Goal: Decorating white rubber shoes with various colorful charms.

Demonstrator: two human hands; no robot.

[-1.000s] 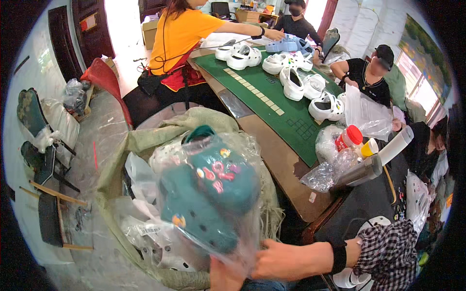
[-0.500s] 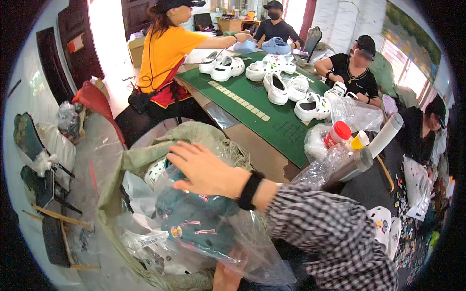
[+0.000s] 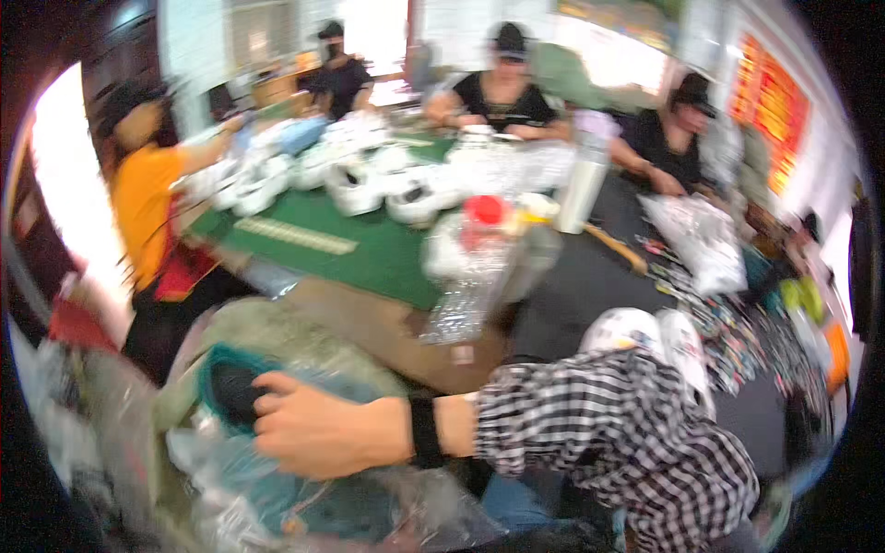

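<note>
My right hand (image 3: 318,429), with a black wristband and a checked sleeve, reaches across a sack. Its fingers curl over the edge of a dark teal clog (image 3: 217,382), whose opening faces up. Clear plastic bagging (image 3: 442,502) lies over more teal clogs below the hand. The open green woven sack (image 3: 267,323) surrounds them. Of my left hand only a pinkish smear shows at the lower edge, under the plastic; its fingers cannot be made out. Motion blurs the whole view.
White clogs stand in rows on a green board (image 3: 369,267). A red-lidded jar (image 3: 486,217) and a white cylinder (image 3: 583,189) stand nearby. Two white clogs (image 3: 627,332) and scattered small charms (image 3: 728,341) lie on the dark table at right. Several people sit or stand around.
My view has swung right, so the table scene shifts left. My right hand has gone from lying spread on the bagged clogs to curling its fingers at the teal clog's edge.
</note>
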